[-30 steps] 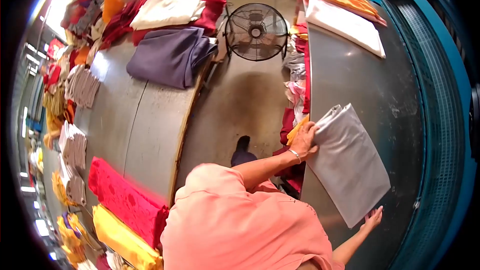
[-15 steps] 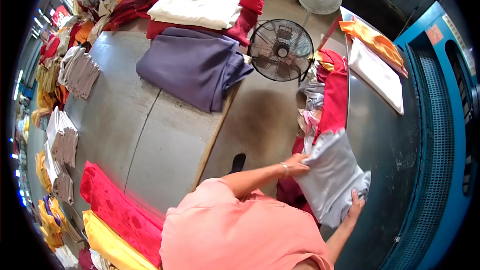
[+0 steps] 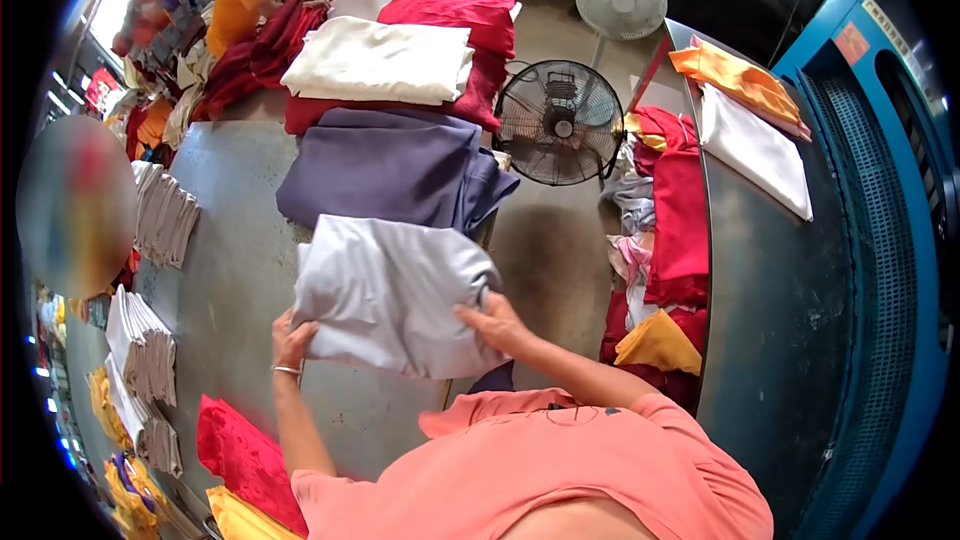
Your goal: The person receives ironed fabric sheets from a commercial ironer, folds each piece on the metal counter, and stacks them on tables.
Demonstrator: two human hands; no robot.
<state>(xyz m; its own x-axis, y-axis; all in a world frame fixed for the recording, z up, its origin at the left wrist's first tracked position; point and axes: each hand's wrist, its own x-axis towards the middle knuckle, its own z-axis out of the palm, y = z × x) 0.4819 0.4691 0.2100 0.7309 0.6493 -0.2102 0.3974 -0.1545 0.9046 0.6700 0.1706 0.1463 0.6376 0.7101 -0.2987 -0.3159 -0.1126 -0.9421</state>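
Observation:
A folded light-grey cloth (image 3: 395, 290) is held between my two hands, above the grey table (image 3: 235, 310). My left hand (image 3: 292, 338) grips its left edge, thumb on top. At its right side my right hand (image 3: 497, 325) is closed on the cloth, thumb on top and the other fingers partly hidden. Just beyond it lies a folded dark purple cloth (image 3: 385, 165), whose near edge the grey cloth overlaps in view. Behind that, a folded white cloth (image 3: 375, 58) rests on red cloth (image 3: 480, 80).
A black floor fan (image 3: 560, 123) stands past the table's right edge. Red cloth (image 3: 678, 210) hangs along the dark right-hand table (image 3: 765, 310), beside a blue machine (image 3: 890, 240). Stacks of folded cloths (image 3: 140, 340) line the left. Pink-red cloth (image 3: 250, 460) lies near my left arm.
The light-grey cloth has moved from the right-hand table over to the left table, carried in both hands. My body has turned left. An orange-yellow cloth now shows on the right pile.

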